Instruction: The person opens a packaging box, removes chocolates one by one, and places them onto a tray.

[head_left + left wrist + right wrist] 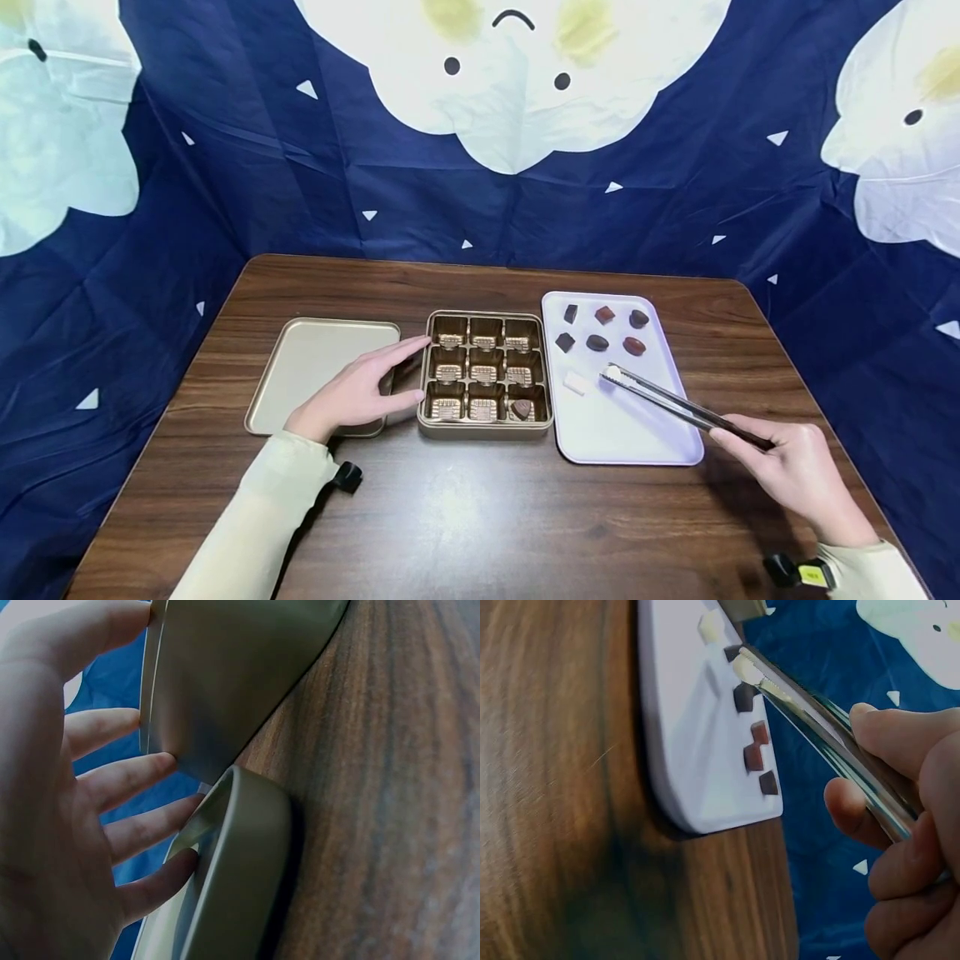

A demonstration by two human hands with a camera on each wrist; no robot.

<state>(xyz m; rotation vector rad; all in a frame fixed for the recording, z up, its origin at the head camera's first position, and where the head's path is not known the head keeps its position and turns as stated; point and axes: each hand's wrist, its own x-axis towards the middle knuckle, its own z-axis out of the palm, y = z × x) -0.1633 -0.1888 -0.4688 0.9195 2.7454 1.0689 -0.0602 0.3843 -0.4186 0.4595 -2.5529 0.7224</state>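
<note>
My right hand (798, 467) grips black-and-silver tongs (682, 407). Between the tong tips is a cream-white chocolate (746, 670), over the white tray (630, 442). On that tray lie another white chocolate (576, 383) and several dark and reddish-brown ones, among them a round dark chocolate (639, 319). The left hand (352, 396) has its fingers extended, with fingertips against the left side of a gold box (486, 431). One brown heart-like chocolate (521, 409) sits in the box's front right compartment; the other compartments hold none.
A gold lid (322, 358) lies left of the box, partly under the left hand. The wooden table (480, 517) ends at a blue curtain (420, 200) with white cloud shapes. The tray stands right beside the box.
</note>
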